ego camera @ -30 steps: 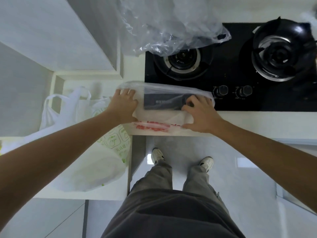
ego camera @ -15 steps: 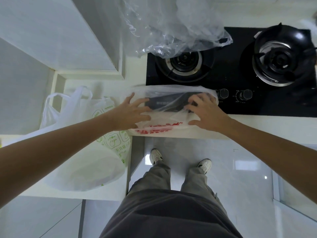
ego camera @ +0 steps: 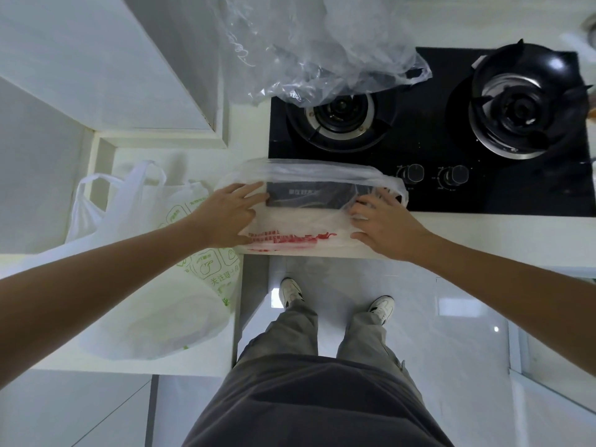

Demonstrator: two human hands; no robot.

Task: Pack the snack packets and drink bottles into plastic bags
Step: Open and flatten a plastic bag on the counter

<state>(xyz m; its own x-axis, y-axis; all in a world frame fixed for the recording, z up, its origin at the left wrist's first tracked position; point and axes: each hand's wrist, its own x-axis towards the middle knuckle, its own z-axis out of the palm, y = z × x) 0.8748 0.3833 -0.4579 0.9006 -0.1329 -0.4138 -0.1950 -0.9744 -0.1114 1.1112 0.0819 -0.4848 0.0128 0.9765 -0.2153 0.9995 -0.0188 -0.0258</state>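
A thin white plastic bag with red print (ego camera: 300, 229) lies on the counter's front edge, just before the stove. Through its film shows a dark rectangular packet (ego camera: 306, 196). My left hand (ego camera: 230, 217) rests on the bag's left end, its straight fingers reaching the packet's left side. At the bag's right end, my right hand (ego camera: 383, 225) presses down with spread fingers. A filled white bag with green print (ego camera: 154, 285) sits on the lower counter to the left, its handles up.
A black two-burner gas stove (ego camera: 429, 146) lies behind the bag, its knobs (ego camera: 414, 173) close to the bag's right end. A crumpled clear plastic bag (ego camera: 319, 50) covers part of the left burner. A white cabinet (ego camera: 106, 59) stands at the upper left. My legs and shoes stand below.
Both hands slid apart toward the bag's ends, flattening the film over the packet. The left hand moved back to the left edge; the right hand shifted slightly right.
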